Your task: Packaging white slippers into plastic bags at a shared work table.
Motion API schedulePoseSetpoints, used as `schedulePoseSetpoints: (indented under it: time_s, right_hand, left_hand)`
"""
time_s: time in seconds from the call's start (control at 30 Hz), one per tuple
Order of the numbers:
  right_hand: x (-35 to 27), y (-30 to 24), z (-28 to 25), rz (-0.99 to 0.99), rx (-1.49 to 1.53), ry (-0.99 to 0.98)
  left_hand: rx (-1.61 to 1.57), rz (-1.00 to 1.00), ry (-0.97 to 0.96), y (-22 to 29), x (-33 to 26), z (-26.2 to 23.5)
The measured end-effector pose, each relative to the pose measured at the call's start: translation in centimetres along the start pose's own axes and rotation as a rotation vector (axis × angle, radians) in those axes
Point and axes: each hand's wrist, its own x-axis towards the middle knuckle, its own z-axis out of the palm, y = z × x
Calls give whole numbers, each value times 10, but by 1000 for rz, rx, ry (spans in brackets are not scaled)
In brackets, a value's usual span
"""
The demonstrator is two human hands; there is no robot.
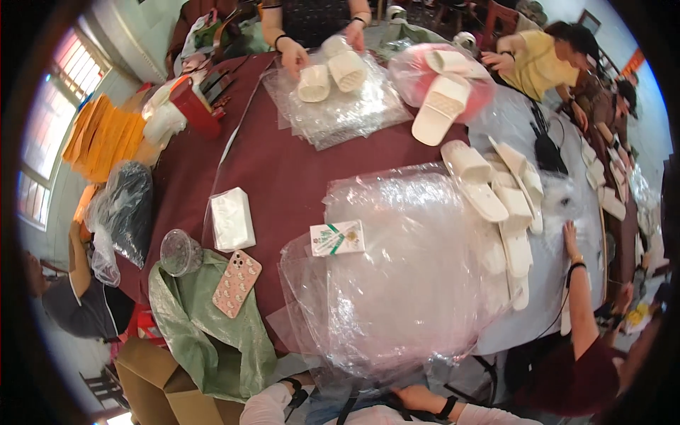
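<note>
At the table's near edge, my left hand [306, 380] lies partly behind hanging clear plastic, its fingers hidden. My right hand [416, 398] is closed at the edge of a clear plastic bag [354, 382] that hangs between my hands. Both wrists wear black bands. Just beyond them, a flat stack of clear plastic bags [397, 297] covers the near part of the table, with a small white-and-green card box [337, 239] on top. Several white slippers [473, 177] lie along the stack's right side.
A maroon-covered table [283, 156] carries a white tissue pack [232, 219], a clear round tub [180, 253] and a pink phone [236, 285] on green cloth [191, 304]. Across, a person's hands [292, 55] handle white slippers [347, 69]. A co-worker's arm [582, 304] reaches in from the right. A cardboard box [152, 375] stands lower left.
</note>
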Motion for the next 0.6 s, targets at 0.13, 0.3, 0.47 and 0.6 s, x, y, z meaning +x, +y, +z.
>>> schedulePoseSetpoints:
  time_s: [0.13, 0.3, 0.47, 0.6]
  right_hand:
    - [0, -14, 15, 107, -86, 96]
    - [-8, -16, 39, 139, -188, 219]
    - [-39, -26, -42, -292, 181, -227]
    - [-55, -119, -185, -86, 334, 292]
  left_hand:
    - [407, -24, -277, 14, -40, -22]
    - [879, -179, -386, 190, -107, -91]
    - [139, 442, -259, 277, -153, -164]
    - [207, 222, 643, 327, -139, -241]
